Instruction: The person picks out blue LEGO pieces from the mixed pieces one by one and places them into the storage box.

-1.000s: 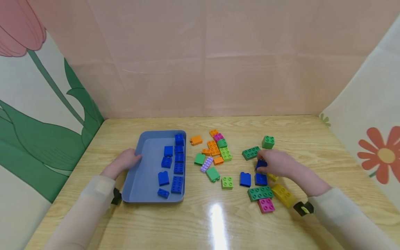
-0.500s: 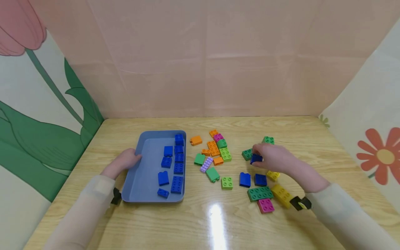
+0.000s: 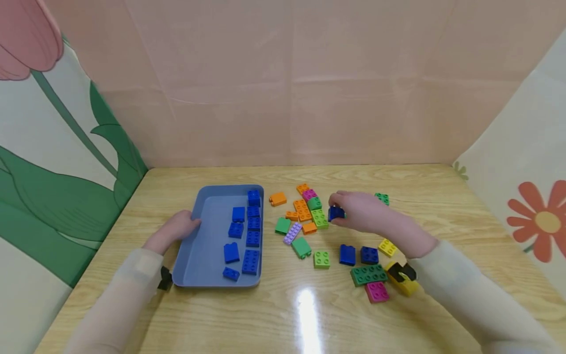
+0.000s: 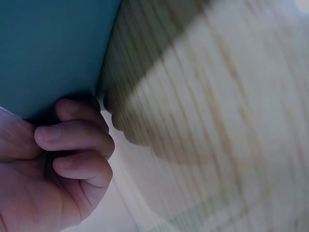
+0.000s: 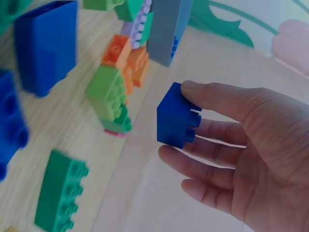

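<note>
In the head view my left hand (image 3: 177,228) holds the left rim of a blue-grey tray (image 3: 205,255), thumb over the edge. The left wrist view has its fingers (image 4: 77,137) curled against the tray's outer wall (image 4: 53,48). Several blue bricks (image 3: 250,262) lie in the tray, mostly along its right side. My right hand (image 3: 364,211) pinches a small blue brick (image 5: 171,121) between thumb and fingers, raised over the table right of the lime-green brick (image 3: 320,218). Two more blue bricks, one smooth side up (image 3: 347,254) and one studded (image 3: 369,254), lie below that hand.
Orange (image 3: 302,210), green, pink and purple bricks are scattered right of the tray. Nearer my right forearm lie a long green brick (image 3: 368,275), a pink brick (image 3: 377,292) and yellow bricks (image 3: 387,247). A pink sheet (image 3: 287,98) hangs behind the table.
My right hand has lifted the small blue brick from beside the green bricks and carried it left. My left hand and the tray have stayed in place.
</note>
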`<control>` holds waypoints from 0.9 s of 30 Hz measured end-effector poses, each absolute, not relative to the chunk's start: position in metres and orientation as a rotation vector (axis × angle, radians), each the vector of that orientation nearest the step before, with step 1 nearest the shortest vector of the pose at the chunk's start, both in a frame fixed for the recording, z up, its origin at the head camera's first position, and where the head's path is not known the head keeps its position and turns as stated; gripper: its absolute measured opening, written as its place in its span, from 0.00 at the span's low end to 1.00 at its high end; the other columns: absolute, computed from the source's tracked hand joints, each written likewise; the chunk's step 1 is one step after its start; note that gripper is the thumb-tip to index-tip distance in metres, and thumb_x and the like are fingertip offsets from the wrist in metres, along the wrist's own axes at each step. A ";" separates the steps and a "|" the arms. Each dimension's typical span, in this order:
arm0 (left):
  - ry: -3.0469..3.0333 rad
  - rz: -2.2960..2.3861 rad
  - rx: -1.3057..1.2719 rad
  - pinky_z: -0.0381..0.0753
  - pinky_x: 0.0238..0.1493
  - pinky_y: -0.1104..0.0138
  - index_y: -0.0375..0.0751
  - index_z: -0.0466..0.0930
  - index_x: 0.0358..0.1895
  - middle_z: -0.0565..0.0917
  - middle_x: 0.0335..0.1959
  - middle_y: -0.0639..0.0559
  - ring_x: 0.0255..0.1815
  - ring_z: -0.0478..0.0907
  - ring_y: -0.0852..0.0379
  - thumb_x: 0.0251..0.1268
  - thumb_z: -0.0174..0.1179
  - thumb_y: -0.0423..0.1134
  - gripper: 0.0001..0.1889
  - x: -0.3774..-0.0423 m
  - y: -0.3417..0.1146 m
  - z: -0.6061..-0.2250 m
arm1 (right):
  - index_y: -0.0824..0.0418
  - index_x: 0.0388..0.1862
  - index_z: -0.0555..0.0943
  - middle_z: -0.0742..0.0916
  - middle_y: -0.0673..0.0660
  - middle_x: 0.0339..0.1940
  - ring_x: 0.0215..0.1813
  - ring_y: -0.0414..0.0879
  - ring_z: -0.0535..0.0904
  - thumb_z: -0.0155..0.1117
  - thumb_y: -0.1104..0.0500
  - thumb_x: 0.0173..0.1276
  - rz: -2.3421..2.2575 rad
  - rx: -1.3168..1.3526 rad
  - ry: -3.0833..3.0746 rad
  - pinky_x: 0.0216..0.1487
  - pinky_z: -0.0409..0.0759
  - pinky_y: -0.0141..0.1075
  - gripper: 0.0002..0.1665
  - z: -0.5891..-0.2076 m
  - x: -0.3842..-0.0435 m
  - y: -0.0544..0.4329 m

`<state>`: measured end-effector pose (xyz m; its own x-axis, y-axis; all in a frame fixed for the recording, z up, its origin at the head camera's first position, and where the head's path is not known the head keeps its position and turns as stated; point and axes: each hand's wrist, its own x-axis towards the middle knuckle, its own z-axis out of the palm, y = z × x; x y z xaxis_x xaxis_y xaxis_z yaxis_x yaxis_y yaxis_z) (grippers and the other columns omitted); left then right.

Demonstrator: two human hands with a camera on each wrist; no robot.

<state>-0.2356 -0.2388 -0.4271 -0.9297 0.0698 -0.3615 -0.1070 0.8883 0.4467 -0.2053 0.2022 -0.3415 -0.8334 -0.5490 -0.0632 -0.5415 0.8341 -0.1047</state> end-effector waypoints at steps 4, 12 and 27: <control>2.684 0.668 -0.029 0.75 0.38 0.59 0.19 0.70 0.55 0.76 0.31 0.43 0.34 0.74 0.49 0.76 0.43 0.39 0.21 -0.235 -0.238 -0.427 | 0.60 0.48 0.79 0.81 0.51 0.38 0.31 0.41 0.76 0.72 0.53 0.62 -0.170 -0.941 2.916 0.34 0.78 0.37 0.20 -0.340 -0.210 0.188; 2.675 0.694 -0.035 0.77 0.42 0.56 0.19 0.69 0.57 0.79 0.40 0.37 0.39 0.76 0.47 0.77 0.43 0.39 0.22 -0.236 -0.239 -0.428 | 0.61 0.54 0.78 0.82 0.52 0.44 0.37 0.44 0.79 0.71 0.53 0.63 -0.208 -1.111 2.902 0.38 0.80 0.38 0.23 -0.350 -0.225 0.157; 2.666 0.712 -0.072 0.77 0.45 0.55 0.19 0.69 0.57 0.79 0.43 0.35 0.43 0.78 0.46 0.77 0.44 0.39 0.22 -0.235 -0.243 -0.432 | 0.60 0.58 0.75 0.81 0.53 0.48 0.41 0.43 0.79 0.63 0.50 0.70 -0.254 -1.358 2.885 0.41 0.79 0.37 0.23 -0.355 -0.265 0.081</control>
<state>-0.2348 -0.2435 -0.4315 -0.9268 0.0477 -0.3724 -0.1444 0.8703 0.4708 -0.2646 0.0815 -0.3550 -0.6379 -0.7609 0.1187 -0.7699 0.6269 -0.1191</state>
